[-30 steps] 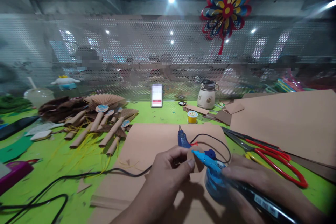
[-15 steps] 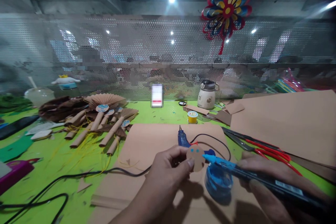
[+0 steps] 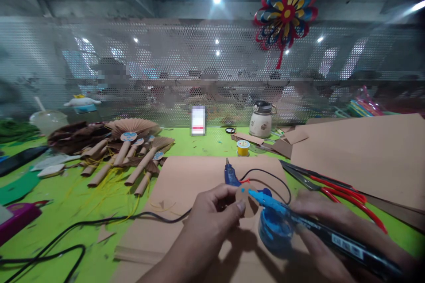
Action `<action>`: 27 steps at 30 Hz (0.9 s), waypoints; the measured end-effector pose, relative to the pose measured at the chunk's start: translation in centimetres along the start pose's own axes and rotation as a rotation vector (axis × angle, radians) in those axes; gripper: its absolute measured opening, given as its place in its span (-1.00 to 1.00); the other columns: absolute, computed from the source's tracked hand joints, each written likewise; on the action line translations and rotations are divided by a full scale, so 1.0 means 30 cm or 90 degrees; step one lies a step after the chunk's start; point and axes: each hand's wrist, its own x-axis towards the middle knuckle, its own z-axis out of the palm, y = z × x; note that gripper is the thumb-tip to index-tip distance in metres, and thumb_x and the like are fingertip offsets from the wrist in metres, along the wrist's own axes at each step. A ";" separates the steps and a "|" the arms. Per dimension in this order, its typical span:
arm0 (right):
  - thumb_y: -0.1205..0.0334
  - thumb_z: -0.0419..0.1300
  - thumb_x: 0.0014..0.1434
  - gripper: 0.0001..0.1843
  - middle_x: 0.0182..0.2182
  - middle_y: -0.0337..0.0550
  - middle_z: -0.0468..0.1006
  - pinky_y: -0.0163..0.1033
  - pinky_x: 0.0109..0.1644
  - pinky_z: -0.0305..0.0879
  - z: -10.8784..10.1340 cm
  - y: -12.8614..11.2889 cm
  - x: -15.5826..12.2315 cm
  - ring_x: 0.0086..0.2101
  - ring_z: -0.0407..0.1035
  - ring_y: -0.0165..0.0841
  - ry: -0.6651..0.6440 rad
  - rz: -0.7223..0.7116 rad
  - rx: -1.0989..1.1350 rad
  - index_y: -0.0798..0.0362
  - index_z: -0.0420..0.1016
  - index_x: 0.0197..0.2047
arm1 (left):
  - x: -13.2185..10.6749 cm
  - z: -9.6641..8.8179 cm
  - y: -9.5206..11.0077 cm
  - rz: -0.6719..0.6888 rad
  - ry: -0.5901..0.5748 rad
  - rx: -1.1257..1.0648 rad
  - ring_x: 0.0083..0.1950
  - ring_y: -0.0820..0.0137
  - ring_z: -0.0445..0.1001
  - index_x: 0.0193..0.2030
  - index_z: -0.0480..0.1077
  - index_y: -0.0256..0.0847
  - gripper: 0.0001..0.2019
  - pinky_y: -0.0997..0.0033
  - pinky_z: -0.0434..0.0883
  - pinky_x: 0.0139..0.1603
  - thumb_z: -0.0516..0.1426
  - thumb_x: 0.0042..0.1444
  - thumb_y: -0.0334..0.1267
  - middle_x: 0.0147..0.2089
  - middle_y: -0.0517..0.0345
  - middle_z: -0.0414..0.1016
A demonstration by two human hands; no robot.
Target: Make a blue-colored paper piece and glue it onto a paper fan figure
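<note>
My left hand (image 3: 212,219) pinches a small round brown paper disc (image 3: 246,203) between thumb and fingers, holding it upright over a brown paper sheet (image 3: 189,181). My right hand (image 3: 327,225) grips a long black brush (image 3: 335,241) whose blue-painted tip (image 3: 257,195) touches the disc's face. A small open pot of blue paint (image 3: 275,230) sits just below the brush. Behind the disc lies a blue glue gun (image 3: 230,176) with its black cord.
Red-handled scissors (image 3: 338,192) lie to the right beside large brown card sheets (image 3: 365,154). Folded paper fans with rolled handles (image 3: 133,150) are piled at the left. A yellow thread spool (image 3: 243,147), a white jar (image 3: 262,119) and a mesh screen (image 3: 166,66) stand behind.
The brush swung away to the right, baring blue dots on the disc, then came back so its tip is on the disc again. My left hand kept the disc still.
</note>
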 end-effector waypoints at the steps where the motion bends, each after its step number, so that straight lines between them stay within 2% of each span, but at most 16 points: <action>1: 0.31 0.25 0.07 -0.77 -0.29 -0.25 0.64 -0.50 -0.10 0.45 0.004 -0.005 0.002 -0.30 0.58 -0.39 0.003 0.001 0.016 -0.06 0.53 -0.16 | -0.001 0.000 0.000 0.002 -0.003 0.002 -0.43 0.48 0.20 -0.33 0.51 -0.25 -0.74 0.44 0.11 -0.39 0.27 -0.06 -0.09 -0.45 0.17 0.35; 4: 0.34 0.24 0.07 -0.79 -0.33 -0.22 0.64 -0.43 -0.10 0.47 0.014 -0.016 0.005 -0.34 0.56 -0.37 0.027 0.030 0.048 -0.05 0.54 -0.20 | -0.001 -0.002 -0.001 0.010 -0.007 0.006 -0.42 0.47 0.20 -0.31 0.50 -0.25 -0.75 0.44 0.10 -0.38 0.25 -0.04 -0.10 -0.46 0.17 0.34; 8: 0.39 0.23 0.04 -0.76 -0.34 -0.25 0.63 -0.46 -0.12 0.45 0.024 -0.028 0.006 -0.35 0.54 -0.39 0.032 0.048 0.070 -0.06 0.54 -0.20 | 0.000 -0.004 0.000 0.006 -0.014 0.007 -0.43 0.48 0.19 -0.32 0.50 -0.25 -0.75 0.44 0.10 -0.38 0.26 -0.05 -0.10 -0.48 0.20 0.31; 16: 0.32 0.27 0.01 -0.80 -0.34 -0.24 0.62 -0.43 -0.10 0.46 0.040 -0.030 -0.011 -0.36 0.53 -0.38 0.066 0.104 0.029 -0.05 0.56 -0.23 | 0.003 -0.001 -0.010 0.007 -0.012 0.001 -0.44 0.48 0.20 -0.26 0.52 -0.24 -0.69 0.44 0.11 -0.39 0.27 -0.07 -0.06 -0.45 0.17 0.36; 22: 0.35 0.28 0.01 -0.76 -0.33 -0.26 0.61 -0.46 -0.17 0.47 0.044 -0.027 -0.014 -0.35 0.54 -0.39 0.066 0.097 0.035 -0.04 0.53 -0.20 | -0.002 -0.003 -0.006 0.009 -0.018 0.010 -0.44 0.48 0.21 -0.25 0.52 -0.24 -0.71 0.46 0.13 -0.38 0.26 -0.04 -0.07 -0.47 0.19 0.34; 27: 0.33 0.25 0.05 -0.80 -0.32 -0.25 0.62 -0.48 -0.11 0.44 0.039 -0.035 -0.006 -0.33 0.54 -0.41 0.058 0.103 0.038 -0.03 0.54 -0.20 | -0.003 -0.004 -0.006 0.000 -0.015 0.000 -0.45 0.48 0.21 -0.24 0.52 -0.23 -0.70 0.46 0.14 -0.41 0.27 -0.05 -0.07 -0.49 0.19 0.31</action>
